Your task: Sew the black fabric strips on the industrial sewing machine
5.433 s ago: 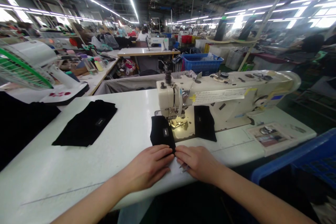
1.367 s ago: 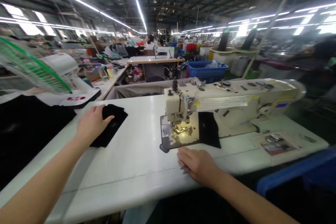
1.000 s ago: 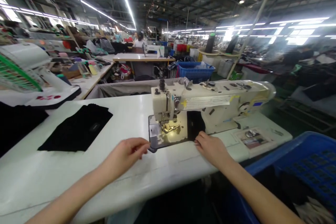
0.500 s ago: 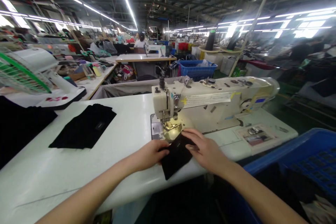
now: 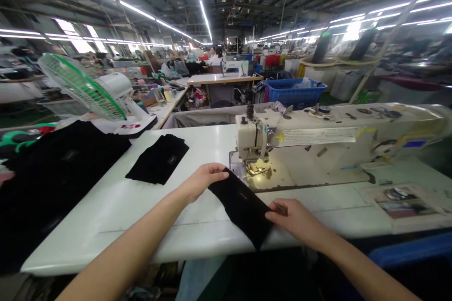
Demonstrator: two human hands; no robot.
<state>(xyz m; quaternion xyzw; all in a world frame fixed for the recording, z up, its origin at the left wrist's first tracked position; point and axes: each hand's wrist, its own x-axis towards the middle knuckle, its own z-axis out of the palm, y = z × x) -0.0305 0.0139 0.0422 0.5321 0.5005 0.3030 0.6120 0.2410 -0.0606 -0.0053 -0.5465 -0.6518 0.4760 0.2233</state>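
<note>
A black fabric piece [image 5: 243, 202] with a small label stretches between my hands, just in front of the sewing machine [image 5: 254, 141]. My left hand [image 5: 208, 178] pinches its upper left corner, thumb on top. At its right end, my right hand [image 5: 289, 216] grips the edge between thumb and fingers; a small dark thing shows by these fingertips, too unclear to name. The near corner of the fabric hangs toward the table's front edge. Left of my hands, a stack of black fabric pieces [image 5: 157, 159] with a label on top lies on the white table [image 5: 197, 146].
A larger black fabric heap [image 5: 70, 174] covers the table's left end. Behind it stands a fan [image 5: 88, 87] with a green rim. Beyond the machine is a blue basket [image 5: 294, 93]; another blue bin [image 5: 413, 249] sits at the lower right. Thread cones [image 5: 321, 47] stand behind.
My view has turned left. The fabric piece has moved out from beside the needle area and lies more spread out. My hands are farther apart, the right one lower on its edge.
</note>
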